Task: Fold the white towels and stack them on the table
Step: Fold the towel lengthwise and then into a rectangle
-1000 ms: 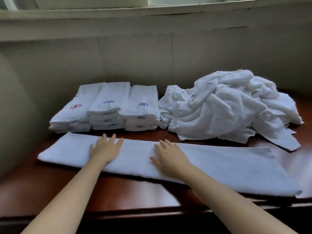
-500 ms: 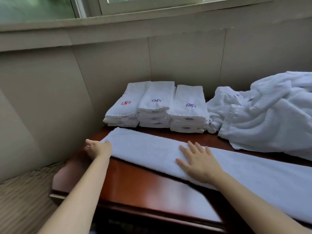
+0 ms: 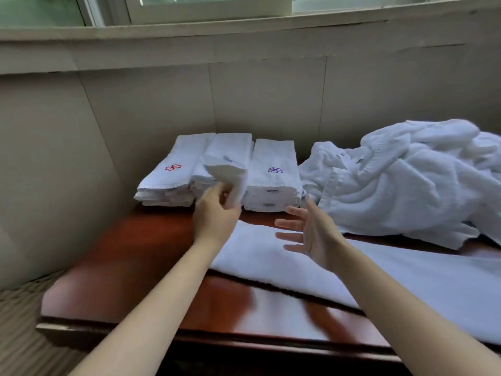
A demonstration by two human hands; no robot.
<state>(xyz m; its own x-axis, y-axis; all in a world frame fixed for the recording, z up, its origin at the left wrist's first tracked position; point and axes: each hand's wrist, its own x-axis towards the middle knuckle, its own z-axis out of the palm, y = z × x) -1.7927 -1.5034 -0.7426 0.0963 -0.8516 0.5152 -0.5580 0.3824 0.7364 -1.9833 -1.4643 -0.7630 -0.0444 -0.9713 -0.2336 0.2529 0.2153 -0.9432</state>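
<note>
A long white towel (image 3: 352, 270), folded into a narrow band with a soft, nubby terry surface, is laid along the polished reddish-brown wooden table (image 3: 141, 267). Its left end is lifted clear of the table, gripped by the closed fingers of the left hand (image 3: 214, 213), and appears blurred. The right hand (image 3: 309, 232) is held above the towel, fingers spread wide, with nothing grasped. Behind the towel, three neat stacks of folded towels (image 3: 273, 175) are set side by side, rectangular, with red and purple embroidered marks. To their right, a rumpled heap of unfolded towels (image 3: 406, 180) is piled.
</note>
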